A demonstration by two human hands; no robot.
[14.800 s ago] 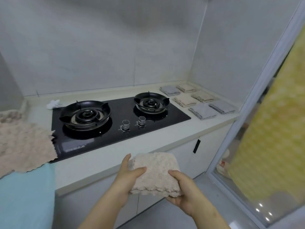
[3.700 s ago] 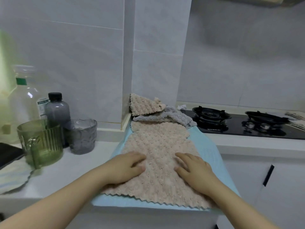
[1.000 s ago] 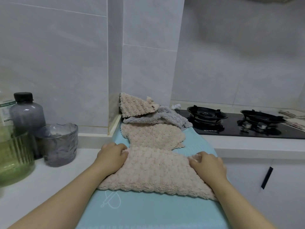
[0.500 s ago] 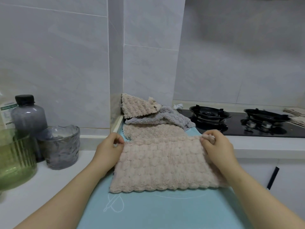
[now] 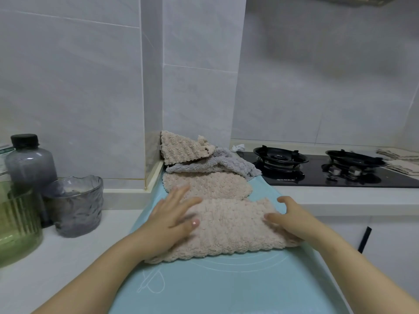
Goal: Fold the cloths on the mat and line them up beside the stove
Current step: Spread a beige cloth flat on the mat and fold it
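A: Beige, nubbly pile — the folded cloth (image 5: 229, 227) is laid flat on the pale blue mat (image 5: 226, 284), scalloped hem toward the camera.

B: Hands?

A: The left hand (image 5: 174, 219) is pressed flat on the cloth's left end, fingers spread; it is slightly motion-blurred. The right hand (image 5: 292, 219) is set on the right end, fingers loosely curled and apart, nothing pinched.

B: Other cloths?

A: A second beige cloth (image 5: 207, 185) is spread just behind, touching the folded one. A grey cloth (image 5: 215, 165) is crumpled behind that, and a third beige cloth (image 5: 181, 148) is propped against the tiled wall corner.

B: Stove?

A: The black glass stove (image 5: 328, 171) with two round burners is seen to the right on the white surface (image 5: 56, 252). Folded cloths at the far right (image 5: 401, 160) are cut off by the frame edge; their count cannot be told.

B: Left side?

A: A smoky bottle (image 5: 29, 162) with a black cap, a textured grey glass cup (image 5: 74, 205), and a ribbed green jug (image 5: 15, 225), partly cropped. A small white crumpled object (image 5: 238, 147) behind the stove is too small to identify.
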